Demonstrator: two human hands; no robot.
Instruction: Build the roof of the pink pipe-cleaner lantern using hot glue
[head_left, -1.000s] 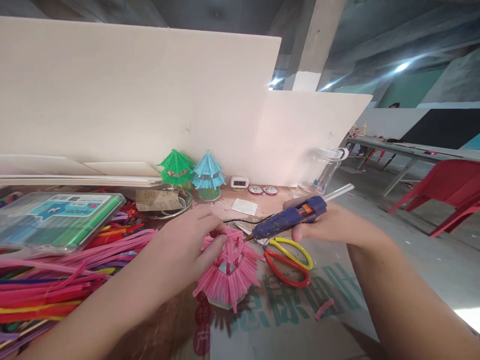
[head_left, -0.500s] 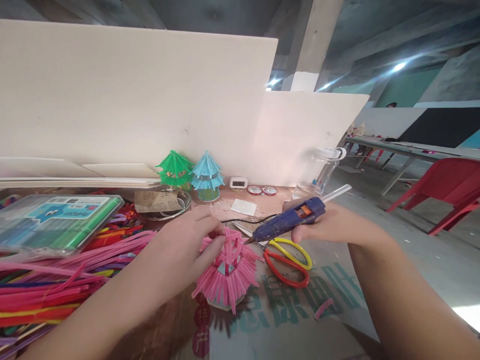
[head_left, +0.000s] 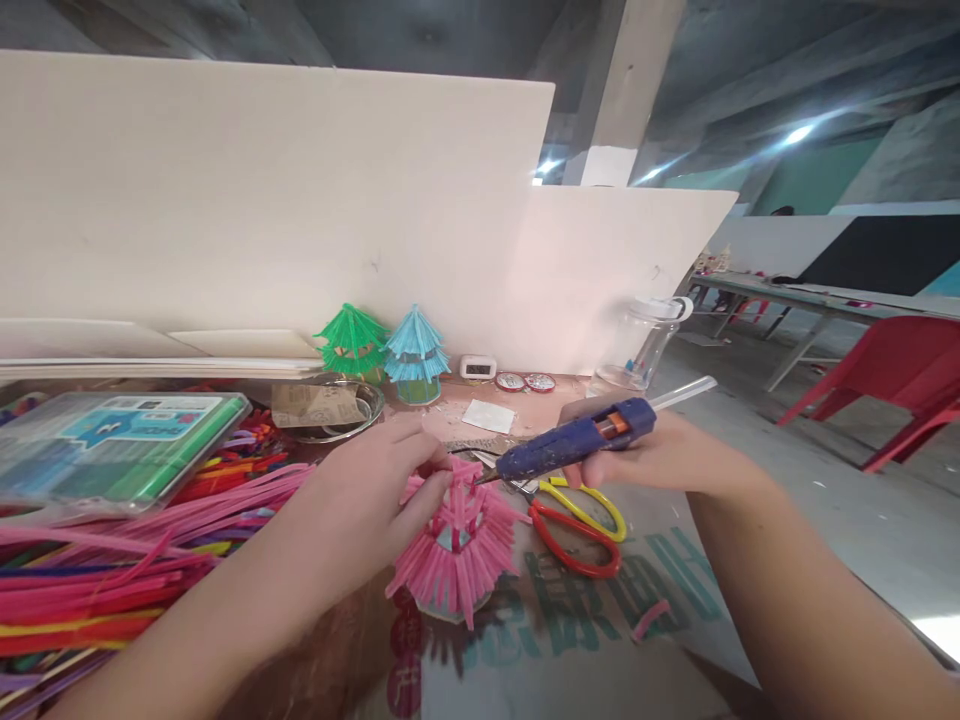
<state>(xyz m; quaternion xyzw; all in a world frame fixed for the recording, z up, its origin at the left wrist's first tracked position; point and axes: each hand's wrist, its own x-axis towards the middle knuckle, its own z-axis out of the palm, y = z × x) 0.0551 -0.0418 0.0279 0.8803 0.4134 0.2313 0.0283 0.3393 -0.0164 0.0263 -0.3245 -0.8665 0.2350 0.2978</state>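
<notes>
My left hand (head_left: 386, 480) is closed on the top of a pink pipe-cleaner pavilion model (head_left: 459, 570), which has two tiers of roof and stands on a printed cardboard sheet. In my right hand (head_left: 622, 450) is a blue hot glue gun (head_left: 574, 440) with a clear glue stick (head_left: 686, 393) poking out of its back. Its nozzle is at the upper tier of the pink roof; whether it touches cannot be made out. Scissors (head_left: 577, 530) with one red and one yellow handle lie under the gun. A short pink pipe-cleaner piece (head_left: 650, 620) rests on the cardboard.
At left are bundled pipe cleaners (head_left: 165, 550) and a clear marker case (head_left: 120, 445). Behind stand green (head_left: 351, 340) and blue (head_left: 416, 355) models, a small digital timer (head_left: 478, 367) and a clear jug (head_left: 637, 340). White boards (head_left: 262, 210) rise at the back. A red chair (head_left: 892, 380) is at right.
The glue gun has moved left, bringing its nozzle from beside the pink model to its upper roof. My left hand keeps its hold on the model.
</notes>
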